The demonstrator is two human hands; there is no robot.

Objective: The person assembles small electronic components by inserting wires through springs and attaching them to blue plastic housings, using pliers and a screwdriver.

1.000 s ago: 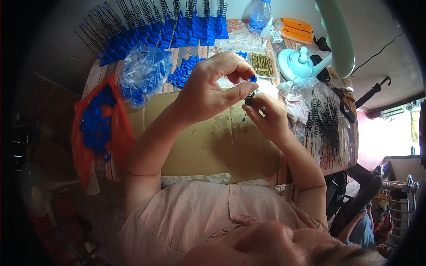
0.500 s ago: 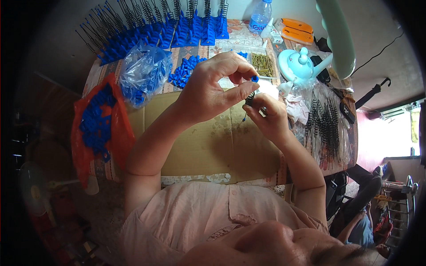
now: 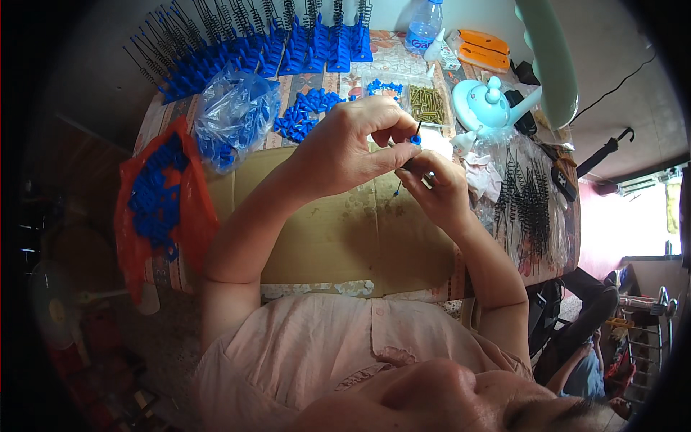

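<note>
My left hand (image 3: 353, 147) is closed, thumb and forefinger pinching a small blue plastic cap (image 3: 416, 140). A thin dark wire tip (image 3: 419, 126) pokes up out of the cap. Just below and touching it, my right hand (image 3: 437, 183) is closed on a black wire spring, whose coils are mostly covered by my fingers. The spring's lower end, with a small blue tip (image 3: 396, 193), sticks out under my right hand. Both hands are raised over a brown cardboard sheet (image 3: 309, 245).
Blue stands holding upright springs (image 3: 317, 54) line the back. Loose blue caps (image 3: 299, 122), a tray of brass-coloured pins (image 3: 427, 104) and a light-blue lamp base (image 3: 481, 104) stand behind my hands. Black springs (image 3: 529, 209) lie right; a red bag (image 3: 129, 237) of blue parts is left.
The blue cap and the spring have come together, and the wire tip now shows above the cap. My left hand has lowered slightly; the spring's coils are more hidden.
</note>
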